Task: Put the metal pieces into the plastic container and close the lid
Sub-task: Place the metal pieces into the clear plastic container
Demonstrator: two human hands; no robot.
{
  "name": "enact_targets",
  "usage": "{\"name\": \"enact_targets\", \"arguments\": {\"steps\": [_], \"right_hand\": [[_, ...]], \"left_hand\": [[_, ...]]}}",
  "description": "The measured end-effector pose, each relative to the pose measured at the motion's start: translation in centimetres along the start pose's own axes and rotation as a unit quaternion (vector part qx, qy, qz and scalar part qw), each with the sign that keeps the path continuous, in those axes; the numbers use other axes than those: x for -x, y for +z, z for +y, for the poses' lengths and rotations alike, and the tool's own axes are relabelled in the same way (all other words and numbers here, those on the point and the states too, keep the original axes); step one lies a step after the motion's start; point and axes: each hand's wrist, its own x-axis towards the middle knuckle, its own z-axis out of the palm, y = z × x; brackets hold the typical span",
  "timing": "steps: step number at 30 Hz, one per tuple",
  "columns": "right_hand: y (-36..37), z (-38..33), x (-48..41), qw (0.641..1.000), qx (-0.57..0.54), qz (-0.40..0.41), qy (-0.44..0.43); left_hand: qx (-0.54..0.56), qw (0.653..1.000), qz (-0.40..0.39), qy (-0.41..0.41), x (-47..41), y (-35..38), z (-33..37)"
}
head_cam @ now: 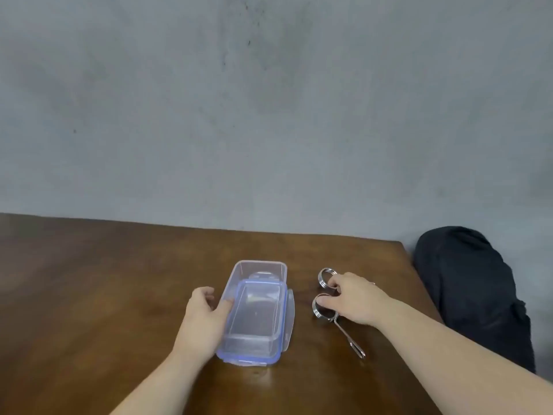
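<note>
A clear plastic container (259, 269) lies lengthwise at the table's middle. Its blue-rimmed lid (282, 323) rests on top, shifted toward me, so the far end of the container is uncovered. My left hand (205, 314) grips the lid's left edge with the thumb on the rim. To the right lie two coiled metal ring pieces: a far metal piece (323, 275) and a near metal piece (348, 335) with a long thin handle pointing toward me. My right hand (354, 298) rests on both, with a fingertip curled on the far ring and the thumb on the near one.
The brown wooden table (98, 295) stands against a grey wall. Its right edge runs just beyond the metal pieces. A black bag or cloth bundle (472, 289) sits past that edge at the right.
</note>
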Motion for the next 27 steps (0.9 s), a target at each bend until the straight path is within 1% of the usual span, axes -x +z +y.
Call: {"name": "enact_targets", "arguments": {"steps": [3,8,12,14,18,20,21,24,25,27], "right_hand": [[1.0,-0.4,-0.1,0.997,0.081,0.003,0.003],[2.7,0.0,-0.3,0.99,0.14,0.019,0.001],[3.4,0.3,-0.3,0.988,0.154,0.015,0.015],[3.4,0.5,-0.5,0.991,0.129,-0.004,0.031],[2.6,0.8,-0.3,0.995,0.067,-0.06,0.043],[1.5,1.0,-0.1,0.998,-0.002,-0.046,0.053],[0.7,1.1,-0.1,0.997,-0.041,-0.026,0.053],[-2.1,0.3,-0.2,0.991,-0.127,0.035,0.02],[-3.1,-0.3,-0.2,0.99,-0.136,0.04,-0.002],[-4.6,-2.1,-0.1,0.991,-0.12,0.019,-0.053]], "left_hand": [[0.076,0.997,0.018,-0.017,1.5,1.3,-0.9],[0.129,0.99,0.04,-0.033,1.9,2.6,-1.8],[0.171,0.984,0.034,-0.032,1.6,2.6,-2.6],[0.198,0.979,0.025,-0.03,1.0,2.5,-3.2],[0.242,0.969,-0.033,-0.025,-0.3,2.2,-3.1],[0.251,0.966,-0.062,-0.022,-1.2,2.3,-2.7],[0.255,0.964,-0.076,-0.022,-1.7,2.3,-2.6],[0.252,0.96,-0.119,-0.022,-3.1,2.9,-2.0],[0.247,0.96,-0.134,-0.019,-3.6,3.2,-1.9],[0.237,0.959,-0.158,-0.014,-4.3,3.9,-1.7]]}}
